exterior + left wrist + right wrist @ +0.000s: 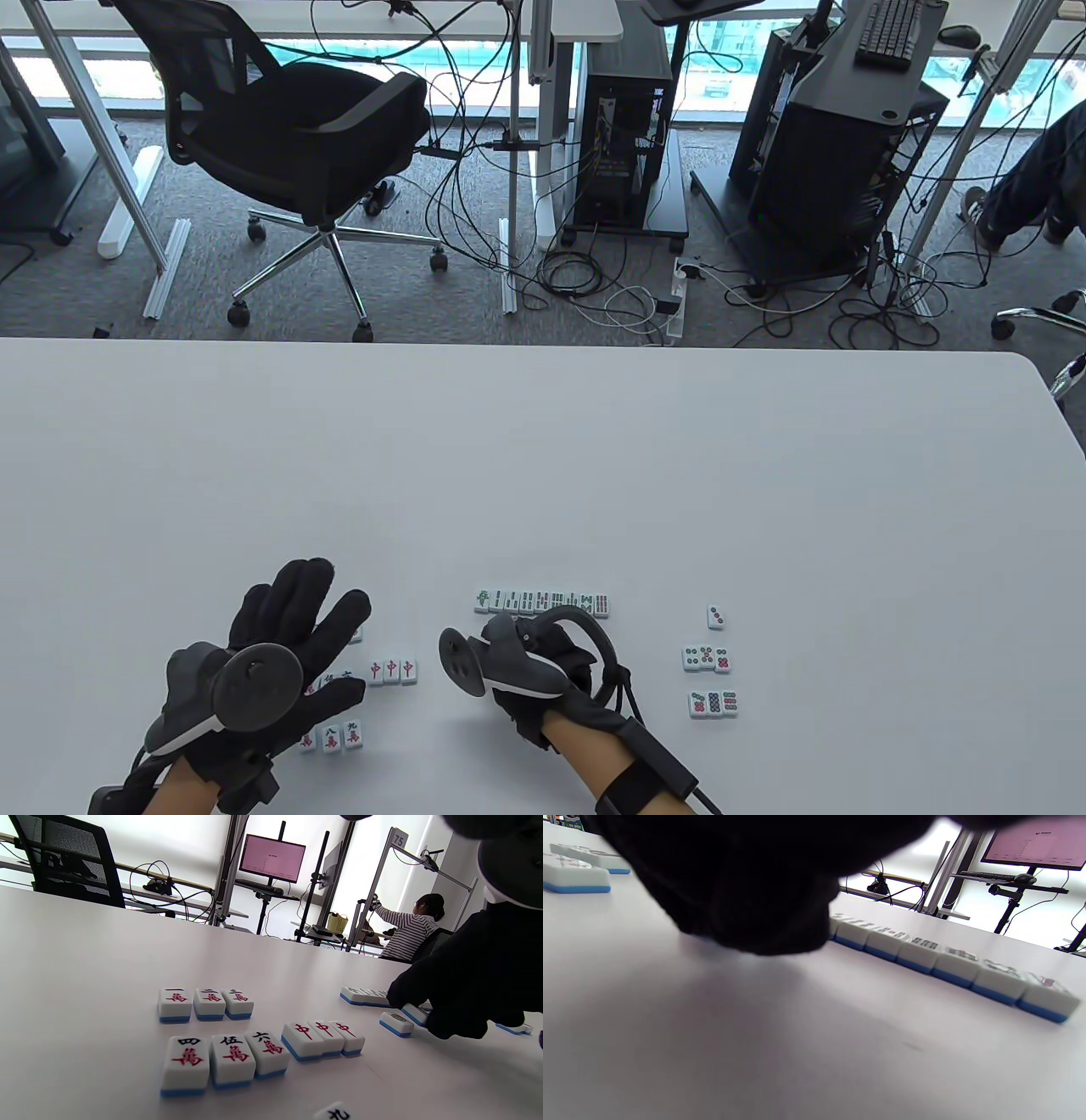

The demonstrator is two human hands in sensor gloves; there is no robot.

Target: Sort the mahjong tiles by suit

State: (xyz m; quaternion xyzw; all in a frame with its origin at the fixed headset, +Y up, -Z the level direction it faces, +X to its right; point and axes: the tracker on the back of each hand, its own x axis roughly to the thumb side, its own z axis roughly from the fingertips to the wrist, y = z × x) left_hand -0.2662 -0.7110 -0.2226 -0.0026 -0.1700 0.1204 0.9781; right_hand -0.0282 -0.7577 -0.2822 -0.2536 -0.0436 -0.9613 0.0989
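Right hand (543,671) sits knuckles-up on the table just below the bamboo row (543,601), fingers tucked down at the row's near edge. Whether it's pinching a tile or just nudging, I can't tell, since the glove and tracker block the fingertips in every view. My guess is it's squaring up or adding to that row, so the thing to do is keep the push gentle and straight along the line; these tiles look slick and one sideways shove would fan the whole row out.

Off to that hand's right, well apart, sit the dot tiles (708,658): a single one, then two little rows of three. To its left is the trio of red-centre tiles (323,1039), and past those the character tiles (227,1060) in short rows. Left hand (280,654) hovers flat over those, fingers spread, holding nothing as far as I can see.

Surface is a plain white table (543,458), smooth. Behind it there's grey carpet, a black office chair (297,144), computer towers and a big tangle of cables.
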